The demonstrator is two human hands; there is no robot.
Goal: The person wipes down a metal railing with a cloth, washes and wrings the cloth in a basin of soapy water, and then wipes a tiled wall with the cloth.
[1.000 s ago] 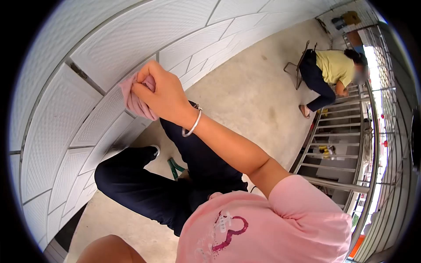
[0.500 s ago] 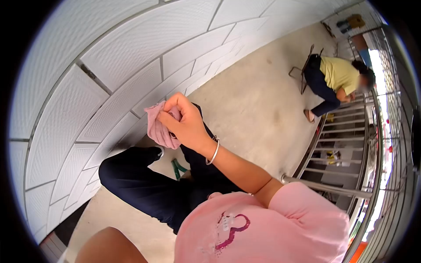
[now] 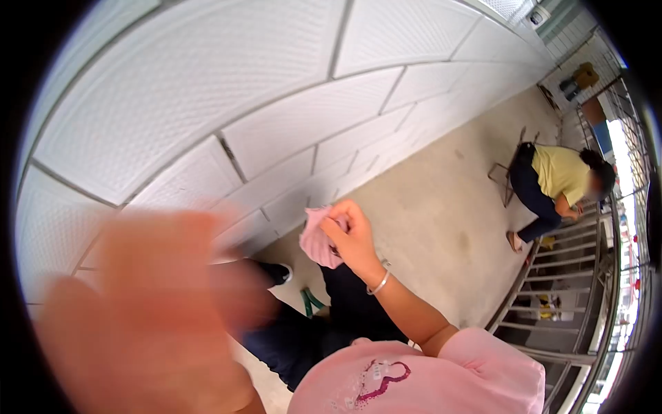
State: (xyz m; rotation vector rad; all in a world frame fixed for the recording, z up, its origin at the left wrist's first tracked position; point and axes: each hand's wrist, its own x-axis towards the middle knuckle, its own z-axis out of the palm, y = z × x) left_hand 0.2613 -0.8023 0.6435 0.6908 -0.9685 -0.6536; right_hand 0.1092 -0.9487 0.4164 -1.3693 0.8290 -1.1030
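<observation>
My right hand (image 3: 355, 238), with a silver bangle (image 3: 379, 277) at its wrist, is closed around a crumpled pink cloth (image 3: 317, 238). The cloth hangs out on the left side of the fingers, above my dark trousers (image 3: 296, 345). Something small and dark shows between cloth and fingers, too little to name. Close to the camera at the lower left, my left hand (image 3: 152, 310) is large and smeared by motion. Its fingers cannot be made out, and it stands apart from the cloth.
White textured tile wall (image 3: 276, 103) runs along the left and top. Farther off, a person in a yellow shirt (image 3: 558, 172) leans toward a metal railing (image 3: 558, 279) on the right. A green object (image 3: 312, 300) is on the concrete floor (image 3: 427, 241) near my legs.
My left hand has come up into view at the lower left, blurred. The view has shifted, so my right hand and its cloth appear lower and farther right; its grip stays.
</observation>
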